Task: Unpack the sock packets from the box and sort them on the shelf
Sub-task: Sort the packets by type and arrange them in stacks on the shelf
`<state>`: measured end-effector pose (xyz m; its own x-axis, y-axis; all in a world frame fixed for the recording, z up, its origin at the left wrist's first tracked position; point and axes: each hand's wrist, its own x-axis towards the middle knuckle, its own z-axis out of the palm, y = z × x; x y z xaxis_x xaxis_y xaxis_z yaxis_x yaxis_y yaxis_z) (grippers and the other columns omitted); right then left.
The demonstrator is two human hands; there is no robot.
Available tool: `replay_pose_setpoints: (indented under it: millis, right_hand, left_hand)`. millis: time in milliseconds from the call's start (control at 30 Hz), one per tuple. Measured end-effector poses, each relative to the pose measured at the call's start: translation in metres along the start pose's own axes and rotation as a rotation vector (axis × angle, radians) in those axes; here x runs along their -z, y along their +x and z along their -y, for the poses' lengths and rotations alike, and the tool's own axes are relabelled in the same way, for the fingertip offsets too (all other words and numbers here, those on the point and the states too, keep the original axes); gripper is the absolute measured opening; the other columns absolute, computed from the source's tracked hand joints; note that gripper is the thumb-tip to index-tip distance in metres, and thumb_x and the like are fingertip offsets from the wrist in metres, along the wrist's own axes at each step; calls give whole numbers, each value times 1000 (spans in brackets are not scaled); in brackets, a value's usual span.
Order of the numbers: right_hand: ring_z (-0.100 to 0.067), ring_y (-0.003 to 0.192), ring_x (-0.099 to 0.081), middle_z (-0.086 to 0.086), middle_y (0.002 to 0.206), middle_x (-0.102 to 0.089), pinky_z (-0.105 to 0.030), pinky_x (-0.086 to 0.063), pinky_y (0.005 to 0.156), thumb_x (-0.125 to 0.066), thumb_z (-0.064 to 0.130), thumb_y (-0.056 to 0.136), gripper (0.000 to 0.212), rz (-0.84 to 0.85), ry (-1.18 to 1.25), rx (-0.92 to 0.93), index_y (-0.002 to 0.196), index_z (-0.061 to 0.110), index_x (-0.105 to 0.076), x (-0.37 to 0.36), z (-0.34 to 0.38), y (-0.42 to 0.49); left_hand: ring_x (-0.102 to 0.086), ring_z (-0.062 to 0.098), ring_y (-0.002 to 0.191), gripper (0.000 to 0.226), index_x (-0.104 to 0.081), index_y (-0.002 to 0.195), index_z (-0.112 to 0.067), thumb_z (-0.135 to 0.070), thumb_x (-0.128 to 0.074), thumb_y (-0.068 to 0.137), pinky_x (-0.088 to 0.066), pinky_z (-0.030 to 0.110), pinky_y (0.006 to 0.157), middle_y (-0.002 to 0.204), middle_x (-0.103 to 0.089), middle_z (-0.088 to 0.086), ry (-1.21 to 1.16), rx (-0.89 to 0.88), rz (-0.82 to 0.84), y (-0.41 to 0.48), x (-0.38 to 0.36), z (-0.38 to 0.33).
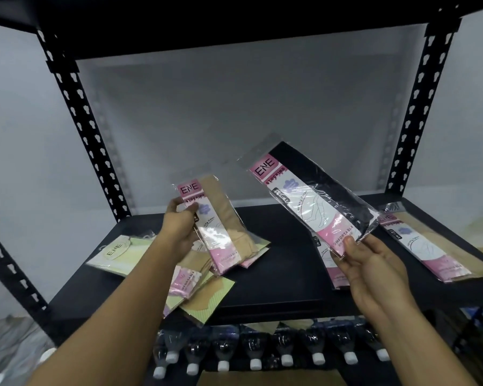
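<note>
Left hand (179, 227), seen from the back, fingers curled round the left edge of a beige packet (221, 229), gripping it near the pink label. Packet held upright, tilted a little left, its lower end just over a pile of packets (198, 285) on the left part of the shelf (276, 282).

Right hand (371, 271), palm turned up. Thumb presses on the front of a black packet (313, 196) at its lower corner, fingers lie behind it: a pinch grip. Packet raised above the middle of the shelf, leaning left, top end highest, clear film glinting.

On the shelf board:
- yellow packet (117, 252) flat at far left, beside the pile
- pile is mixed beige and pale green packs, overlapping, some hanging over the front edge
- flat black packet (329, 266) lying under the raised one, partly hidden by it and the right hand
- long beige packet (441, 246) flat at the right end, apart from the black ones

Shelf is black, with punched black posts (76, 112) at the sides and a pale wall (234, 107) behind. Below the front edge, a row of bottles (254, 355) with white caps, necks toward the camera. Brown cardboard (262, 378) at the bottom edge; cannot tell whether it is the box
</note>
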<state>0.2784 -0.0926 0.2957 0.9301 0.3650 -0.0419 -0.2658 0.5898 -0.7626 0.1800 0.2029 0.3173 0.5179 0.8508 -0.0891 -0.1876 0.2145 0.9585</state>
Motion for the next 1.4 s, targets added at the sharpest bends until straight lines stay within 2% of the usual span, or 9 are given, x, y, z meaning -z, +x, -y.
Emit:
replay_pose_setpoints:
  millis: [233, 300, 433, 633, 833, 1033, 1200, 1300, 1400]
  right_hand:
    - [-15, 82, -71, -10, 94, -71, -25, -60, 68, -53, -6, 91, 18, 29, 31, -25, 100, 9, -59, -1, -7, -10]
    - [-16, 85, -70, -12, 98, -69, -25, -60, 70, -52, -6, 92, 19, 33, 57, -40, 105, 6, -57, -2, -11, -17]
    - [-22, 95, -68, -18, 108, -68, -28, -60, 75, -50, -7, 91, 17, 41, 105, -82, 104, 2, -57, -7, -23, -40]
    - [-27, 104, -65, -23, 113, -64, -34, -60, 78, -56, -5, 84, 25, 47, 211, -129, 108, 0, -56, -7, -35, -76]
    - [-20, 88, -71, -17, 99, -70, -34, -60, 74, -50, -13, 87, 23, 29, 234, -81, 104, 1, -57, -1, -37, -89]
    - [-18, 84, -71, -15, 97, -69, -32, -60, 73, -52, -12, 87, 19, 2, 182, -83, 100, 1, -55, 2, -38, -89]
    - [-22, 92, -69, -14, 97, -70, -39, -52, 86, -51, -10, 89, 18, -15, 143, -98, 101, 2, -57, 5, -32, -88]
    - [-23, 94, -69, -14, 96, -71, -37, -52, 81, -50, -10, 90, 17, -38, 127, -105, 102, 1, -56, 8, -34, -87]
    - [-22, 92, -69, -13, 96, -72, -36, -52, 79, -50, -11, 90, 18, -56, 124, -109, 101, 2, -57, 8, -35, -85]
  left_hand:
    - [-67, 28, 91, 33, -46, 135, -10, -16, -44, 103, -55, 50, 84, 112, -67, 17, -144, 63, 255, -55, 15, -6]
    - [-68, 32, 99, 31, -49, 129, -6, -9, -45, 99, -56, 46, 81, 119, -66, 21, -167, 86, 339, -76, 21, -7]
    - [-69, 34, 104, 42, -52, 123, -13, 12, -51, 89, -60, 46, 79, 120, -69, 19, -202, 32, 289, -109, 35, -8]
    - [-71, 34, 82, 50, -54, 128, -6, -5, -66, 79, -62, 47, 68, 113, -70, 26, -153, 4, 219, -145, 57, 1]
    - [-74, 28, 72, 41, -57, 126, -14, -6, -63, 86, -62, 44, 64, 105, -72, 25, -165, -12, 220, -159, 59, 13]
    - [-73, 28, 76, 42, -55, 129, -18, -9, -63, 89, -61, 42, 61, 110, -72, 23, -163, -1, 204, -158, 55, 20]
    - [-72, 29, 83, 42, -55, 129, -18, -12, -64, 88, -62, 41, 65, 113, -71, 21, -130, -11, 222, -153, 43, 25]
    - [-70, 32, 94, 40, -58, 127, -19, -12, -64, 88, -61, 45, 76, 117, -71, 18, -124, -31, 231, -149, 38, 26]
    - [-71, 28, 90, 42, -58, 126, -19, -14, -65, 85, -62, 42, 73, 116, -71, 16, -132, -45, 237, -147, 34, 27]
